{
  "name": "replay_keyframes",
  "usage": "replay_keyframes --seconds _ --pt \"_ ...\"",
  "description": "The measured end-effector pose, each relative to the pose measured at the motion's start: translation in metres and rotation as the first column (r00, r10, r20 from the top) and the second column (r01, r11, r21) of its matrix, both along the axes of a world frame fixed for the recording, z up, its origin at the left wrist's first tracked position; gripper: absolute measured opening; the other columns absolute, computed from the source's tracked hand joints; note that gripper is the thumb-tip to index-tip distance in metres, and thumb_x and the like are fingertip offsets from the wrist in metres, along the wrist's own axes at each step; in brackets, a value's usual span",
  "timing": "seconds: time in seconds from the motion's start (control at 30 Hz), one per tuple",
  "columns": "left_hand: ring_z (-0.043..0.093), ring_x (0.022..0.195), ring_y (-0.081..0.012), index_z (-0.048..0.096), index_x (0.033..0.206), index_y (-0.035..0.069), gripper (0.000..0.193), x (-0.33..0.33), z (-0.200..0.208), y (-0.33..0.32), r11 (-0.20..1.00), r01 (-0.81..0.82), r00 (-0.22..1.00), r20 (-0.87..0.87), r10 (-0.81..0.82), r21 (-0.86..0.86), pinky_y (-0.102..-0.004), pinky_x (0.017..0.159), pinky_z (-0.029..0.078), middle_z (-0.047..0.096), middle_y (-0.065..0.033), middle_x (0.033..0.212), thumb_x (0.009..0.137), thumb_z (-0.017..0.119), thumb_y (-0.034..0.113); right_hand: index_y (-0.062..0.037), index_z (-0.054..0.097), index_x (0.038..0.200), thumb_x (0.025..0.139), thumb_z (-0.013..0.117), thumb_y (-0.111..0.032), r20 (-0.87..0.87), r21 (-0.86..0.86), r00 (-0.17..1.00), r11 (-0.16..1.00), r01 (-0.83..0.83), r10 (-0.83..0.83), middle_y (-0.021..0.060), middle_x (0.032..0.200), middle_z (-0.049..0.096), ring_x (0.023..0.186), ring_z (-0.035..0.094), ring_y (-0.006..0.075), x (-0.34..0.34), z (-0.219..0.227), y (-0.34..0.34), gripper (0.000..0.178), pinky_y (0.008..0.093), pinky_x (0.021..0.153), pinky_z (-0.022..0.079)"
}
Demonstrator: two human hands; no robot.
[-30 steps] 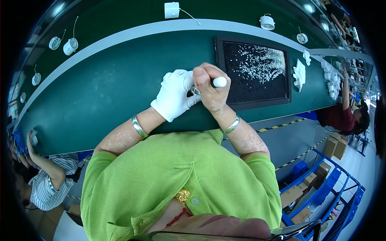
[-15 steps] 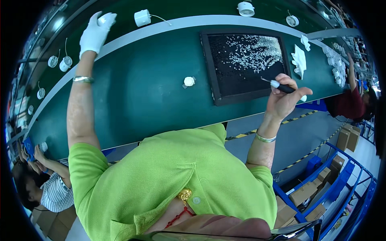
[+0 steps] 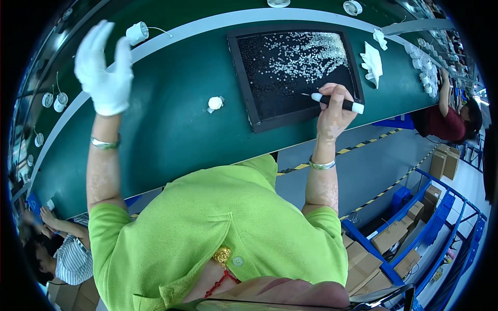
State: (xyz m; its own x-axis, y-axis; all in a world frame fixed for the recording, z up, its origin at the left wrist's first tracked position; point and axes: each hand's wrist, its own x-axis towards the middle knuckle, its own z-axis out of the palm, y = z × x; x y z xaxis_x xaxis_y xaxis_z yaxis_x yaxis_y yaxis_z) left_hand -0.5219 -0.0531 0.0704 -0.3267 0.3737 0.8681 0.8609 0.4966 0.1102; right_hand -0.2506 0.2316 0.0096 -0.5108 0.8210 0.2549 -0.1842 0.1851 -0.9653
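Your left hand (image 3: 106, 78) is spread over the far edge of the desk (image 3: 166, 103), and your right hand (image 3: 334, 114) pinches the pen-like tool (image 3: 348, 105) by the tray's (image 3: 282, 122) near right corner, where bumping could scatter the tiny white bits (image 3: 311, 59).

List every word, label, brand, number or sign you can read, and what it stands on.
No text can be read anywhere in this view.
Tool: no lettering can be made out.
Tray: no lettering can be made out.
Boxes: any print is too small or blurred to read.
Floor tape: yellow and black stripes, no readable words.
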Motion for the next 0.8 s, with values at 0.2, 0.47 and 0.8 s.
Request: replay_keyframes --seconds 0.2,0.47,0.8 --pt "0.055 0.112 -0.0257 0.058 0.118 0.003 0.038 0.087 -0.066 0.016 0.993 0.104 0.811 0.582 -0.056 -0.05 -0.0343 0.097 0.042 0.058 -0.0125 0.121 0.082 0.067 0.01 0.0041 0.061 0.072 0.088 0.065 -0.014 0.08 0.173 0.997 0.985 -0.015 0.002 0.0094 0.075 0.062 0.066 0.057 0.0134 -0.013 -0.006 -0.012 0.024 0.0255 0.059 0.045" --pt "0.055 0.111 -0.023 0.058 0.118 0.004 0.034 0.083 -0.076 0.014 0.996 0.046 0.615 0.784 -0.087 0.075 -0.0329 0.095 0.043 0.058 -0.0111 0.121 0.086 0.064 0.014 0.0038 0.059 0.072 0.088 0.066 -0.016 0.088 0.235 0.994 0.971 0.049 -0.072 0.01 0.076 0.062 0.065 0.057 0.0144 -0.015 -0.014 -0.016 0.026 0.0263 0.059 0.045" --pt "0.057 0.109 -0.027 0.062 0.112 0.005 0.03 0.082 -0.08 0.013 0.989 0.059 0.622 0.77 -0.141 0.134 -0.0354 0.096 0.043 0.061 -0.0126 0.116 0.083 0.066 0.014 0.004 0.059 0.072 0.087 0.064 -0.012 0.075 0.305 0.996 0.952 0.023 -0.048 0.0105 0.076 0.062 0.064 0.058 0.0153 -0.017 -0.016 -0.017 0.023 0.026 0.059 0.046"
